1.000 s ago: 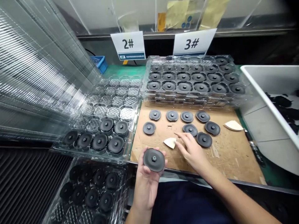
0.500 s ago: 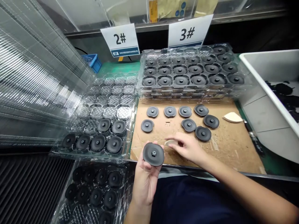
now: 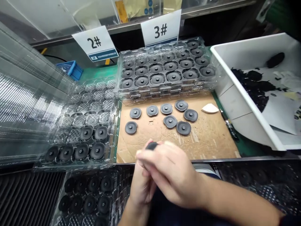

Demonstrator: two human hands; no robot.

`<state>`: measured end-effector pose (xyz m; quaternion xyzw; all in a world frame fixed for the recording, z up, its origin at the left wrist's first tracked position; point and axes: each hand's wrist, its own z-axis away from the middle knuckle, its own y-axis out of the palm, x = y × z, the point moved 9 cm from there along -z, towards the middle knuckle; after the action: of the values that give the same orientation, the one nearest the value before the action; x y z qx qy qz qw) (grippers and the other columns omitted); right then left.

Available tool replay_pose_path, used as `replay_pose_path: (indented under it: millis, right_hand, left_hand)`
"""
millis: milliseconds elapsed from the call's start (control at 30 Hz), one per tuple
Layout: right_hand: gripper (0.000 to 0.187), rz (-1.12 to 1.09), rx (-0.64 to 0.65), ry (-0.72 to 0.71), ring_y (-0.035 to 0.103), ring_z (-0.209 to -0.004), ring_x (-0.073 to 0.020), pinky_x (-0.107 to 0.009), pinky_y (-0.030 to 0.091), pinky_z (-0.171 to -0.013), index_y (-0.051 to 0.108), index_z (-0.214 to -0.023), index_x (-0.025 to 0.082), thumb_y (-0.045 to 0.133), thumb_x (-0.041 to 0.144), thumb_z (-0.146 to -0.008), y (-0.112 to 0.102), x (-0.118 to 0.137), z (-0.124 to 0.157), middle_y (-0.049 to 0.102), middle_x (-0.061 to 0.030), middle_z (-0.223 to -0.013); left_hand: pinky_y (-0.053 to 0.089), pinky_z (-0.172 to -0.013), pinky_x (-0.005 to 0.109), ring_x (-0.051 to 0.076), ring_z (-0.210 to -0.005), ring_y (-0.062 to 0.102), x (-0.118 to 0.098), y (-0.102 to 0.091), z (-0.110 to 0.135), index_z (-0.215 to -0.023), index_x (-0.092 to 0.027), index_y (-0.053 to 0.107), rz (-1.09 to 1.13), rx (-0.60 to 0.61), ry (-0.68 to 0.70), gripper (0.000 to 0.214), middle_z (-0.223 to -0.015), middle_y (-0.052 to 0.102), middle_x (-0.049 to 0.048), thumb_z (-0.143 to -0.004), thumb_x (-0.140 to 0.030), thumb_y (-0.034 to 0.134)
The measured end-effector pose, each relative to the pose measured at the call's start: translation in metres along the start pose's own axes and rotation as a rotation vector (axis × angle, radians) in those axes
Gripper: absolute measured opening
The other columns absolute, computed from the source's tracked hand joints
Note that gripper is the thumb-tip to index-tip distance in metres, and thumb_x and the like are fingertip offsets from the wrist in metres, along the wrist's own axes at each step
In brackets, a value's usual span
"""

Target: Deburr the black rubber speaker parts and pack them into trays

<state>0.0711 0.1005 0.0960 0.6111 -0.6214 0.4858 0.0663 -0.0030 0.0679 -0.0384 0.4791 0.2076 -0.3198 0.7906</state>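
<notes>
My left hand (image 3: 141, 185) is closed around a black rubber-like disc (image 3: 151, 145), of which only a dark upper part shows. My right hand (image 3: 172, 171) is wrapped over it from the right, its fingers curled and slightly blurred. Whatever sits inside the right hand's fingers is hidden. Beyond the hands, several similar discs with a nut at the centre, such as one grey-black disc (image 3: 183, 128), lie face up on a cardboard sheet (image 3: 207, 142). A pale wedge-shaped pad (image 3: 210, 108) lies on the cardboard's right side.
A clear blister tray (image 3: 91, 105), partly filled with discs, stands left. Stacked trays (image 3: 164, 89) of discs sit behind the cardboard. At right is a white bin (image 3: 249, 106) with black scraps, beside a dark pen-like tool (image 3: 231, 128). Another tray (image 3: 94, 191) is lower left.
My right hand has come from the cardboard, where it pinched a pale piece, onto the disc in my left hand. The view has swung right, showing more of the bin.
</notes>
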Motion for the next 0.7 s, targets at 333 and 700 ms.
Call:
replay_pose_path:
  millis: [333,700]
  right_hand:
    - [0.021,-0.085,-0.261,0.745,0.064,-0.083,-0.0202,-0.027,0.048,-0.059,0.064,-0.101,0.023,0.05,0.032,-0.088,-0.058,-0.115,0.094,0.069,-0.0049,-0.099]
    - [0.029,-0.376,0.08,0.841,0.063,-0.094,-0.0232,-0.035,0.051,-0.077,0.065,-0.105,0.018,0.049,0.03,-0.084,0.012,-0.133,0.123,0.068,-0.0082,-0.107]
  left_hand:
    - [0.041,-0.099,0.045,0.03,-0.1,0.064,0.001,0.031,0.0,-0.097,-0.032,0.07,0.038,0.001,-0.06,0.061,-0.105,0.068,0.0022,-0.04,-0.046,0.085]
    - [0.05,-0.081,0.032,0.024,-0.091,0.066,0.006,0.042,0.002,-0.094,-0.036,0.071,0.012,0.02,-0.078,0.058,-0.101,0.07,-0.0013,-0.04,-0.044,0.086]
